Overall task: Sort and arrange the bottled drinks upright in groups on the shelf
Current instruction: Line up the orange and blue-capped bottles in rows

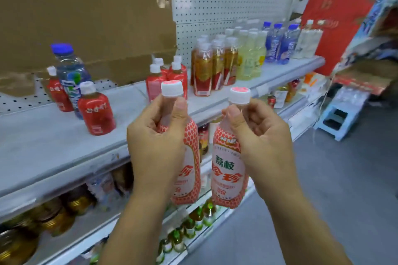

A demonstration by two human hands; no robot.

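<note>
My left hand (158,135) grips the neck of one pink lychee bottle (189,170) with a white cap. My right hand (258,133) grips a second pink lychee bottle (228,170) the same way. Both bottles hang upright in front of the grey shelf (43,146). On that shelf stand several pink bottles (157,84) in a group, then amber tea bottles (206,66), pale yellow bottles (249,56), blue-capped bottles (280,43) and white bottles (308,41). At the left stand two red bottles (97,109) and a blue-capped water bottle (69,71).
A brown cardboard sheet (86,17) leans on the pegboard behind the shelf. Lower shelves (75,232) hold gold-capped and green bottles. A red box (336,28) stands at the shelf's right end. A light blue stool (336,118) sits on the grey floor.
</note>
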